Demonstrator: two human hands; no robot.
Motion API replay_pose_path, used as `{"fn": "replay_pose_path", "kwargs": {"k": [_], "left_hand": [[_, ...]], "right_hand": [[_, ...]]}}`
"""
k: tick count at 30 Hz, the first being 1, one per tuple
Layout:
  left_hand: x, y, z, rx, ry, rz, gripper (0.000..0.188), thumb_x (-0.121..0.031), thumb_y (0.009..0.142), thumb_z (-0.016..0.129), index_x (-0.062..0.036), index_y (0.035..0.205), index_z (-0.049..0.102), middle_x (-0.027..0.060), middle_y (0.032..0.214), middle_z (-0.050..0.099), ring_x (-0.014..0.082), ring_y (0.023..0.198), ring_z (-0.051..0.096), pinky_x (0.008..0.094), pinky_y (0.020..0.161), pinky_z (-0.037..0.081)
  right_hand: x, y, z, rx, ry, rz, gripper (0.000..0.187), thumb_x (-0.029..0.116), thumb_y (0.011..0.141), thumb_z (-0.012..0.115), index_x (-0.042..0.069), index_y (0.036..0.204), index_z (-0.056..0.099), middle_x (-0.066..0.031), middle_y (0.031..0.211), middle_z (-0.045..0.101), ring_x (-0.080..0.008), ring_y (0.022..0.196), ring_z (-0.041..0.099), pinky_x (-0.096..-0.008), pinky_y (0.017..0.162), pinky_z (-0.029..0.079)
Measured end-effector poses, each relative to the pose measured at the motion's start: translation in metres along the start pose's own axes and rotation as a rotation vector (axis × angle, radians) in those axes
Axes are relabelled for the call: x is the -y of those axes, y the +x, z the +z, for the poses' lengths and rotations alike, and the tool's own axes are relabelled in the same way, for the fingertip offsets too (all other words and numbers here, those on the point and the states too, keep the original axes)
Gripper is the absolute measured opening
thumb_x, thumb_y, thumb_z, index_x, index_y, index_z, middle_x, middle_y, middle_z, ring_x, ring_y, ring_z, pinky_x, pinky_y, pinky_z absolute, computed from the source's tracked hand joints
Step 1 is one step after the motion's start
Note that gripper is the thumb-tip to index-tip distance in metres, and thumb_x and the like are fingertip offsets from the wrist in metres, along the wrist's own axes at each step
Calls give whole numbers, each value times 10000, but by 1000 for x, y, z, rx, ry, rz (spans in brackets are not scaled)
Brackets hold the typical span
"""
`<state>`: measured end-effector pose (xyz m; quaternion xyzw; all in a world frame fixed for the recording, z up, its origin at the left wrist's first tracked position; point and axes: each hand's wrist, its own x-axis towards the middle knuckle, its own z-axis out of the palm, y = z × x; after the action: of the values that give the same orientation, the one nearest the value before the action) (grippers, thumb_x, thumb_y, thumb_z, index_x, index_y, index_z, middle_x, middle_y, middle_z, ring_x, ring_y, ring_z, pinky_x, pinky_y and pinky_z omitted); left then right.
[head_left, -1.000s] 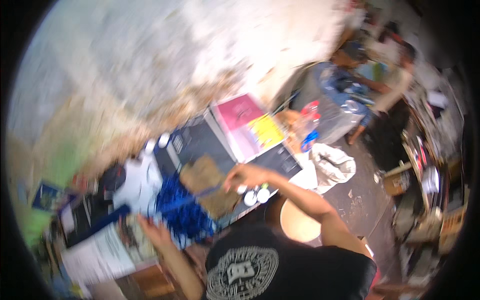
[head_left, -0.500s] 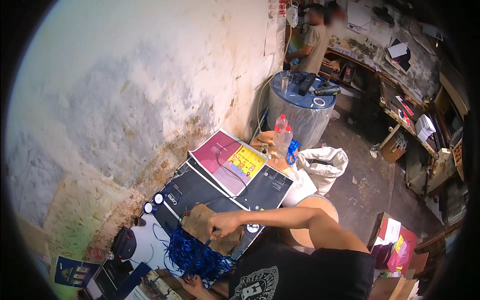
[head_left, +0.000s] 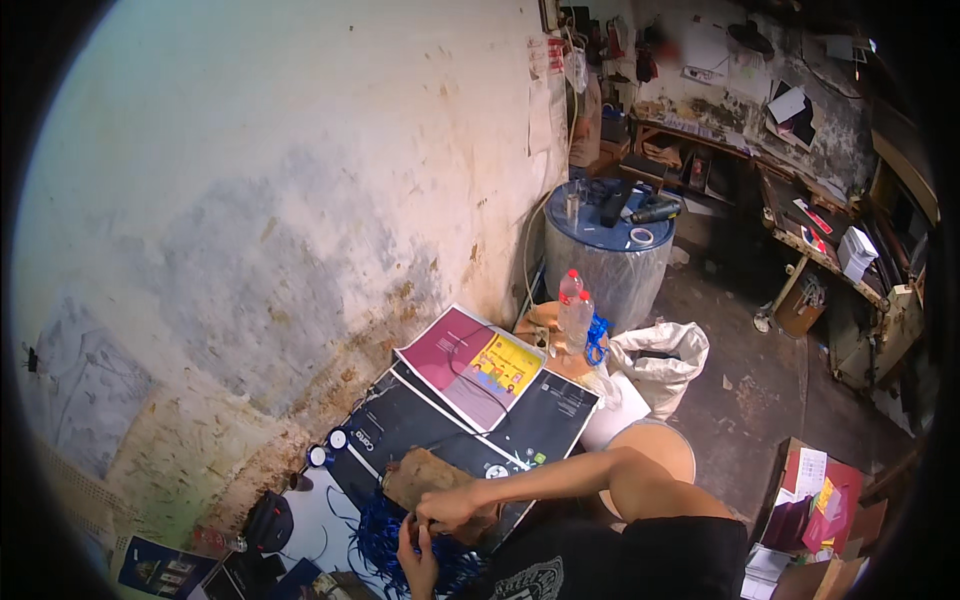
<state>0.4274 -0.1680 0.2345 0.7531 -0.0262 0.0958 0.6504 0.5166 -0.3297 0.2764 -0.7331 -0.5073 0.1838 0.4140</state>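
My right hand (head_left: 447, 508) reaches in from the right, its fingers closed over a worn brown board (head_left: 422, 474). Just below it my left hand (head_left: 418, 562) points upward, thumb and fingertips pinched close to the right fingers. A dark bit of blue ribbon shows between the two hands; most of it is hidden by the fingers. Around and under them lies a tangled heap of shiny blue ribbon strips (head_left: 375, 535), spilling to the left of the board.
A maroon and yellow printed sheet (head_left: 475, 368) lies on the black tabletop (head_left: 555, 405). Ribbon spools (head_left: 338, 439) and a black pouch (head_left: 268, 522) sit by the wall. Beyond stand clear bottles (head_left: 577, 315), a white sack (head_left: 665, 362), a round bucket (head_left: 655, 447) and a blue-topped drum (head_left: 605, 265).
My hands have come together; before, a dark blue strip was stretched between them. My left hand has risen toward the right one. The view has shifted, and the person at the back is mostly out of sight.
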Motion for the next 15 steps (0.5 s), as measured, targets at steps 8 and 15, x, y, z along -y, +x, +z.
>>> {"fn": "replay_pose_path", "kwargs": {"k": [8,15], "left_hand": [[-19,18,-6,373,92,-288,233,-191,932,564,17,849,627,-32,610,505,35,547,430,188,492,313],[-18,12,-26,405,46,-359,254,-203,931,568,0,801,647,-35,605,523,33,544,434,186,499,316]], "right_hand": [[-2,-25,-21,-89,108,178,129,103,731,607,8,780,680,-122,665,655,-247,637,639,-356,603,479],[-27,-13,-5,84,262,116,198,136,782,596,-7,882,690,-131,704,666,-228,610,631,-348,605,474]]}}
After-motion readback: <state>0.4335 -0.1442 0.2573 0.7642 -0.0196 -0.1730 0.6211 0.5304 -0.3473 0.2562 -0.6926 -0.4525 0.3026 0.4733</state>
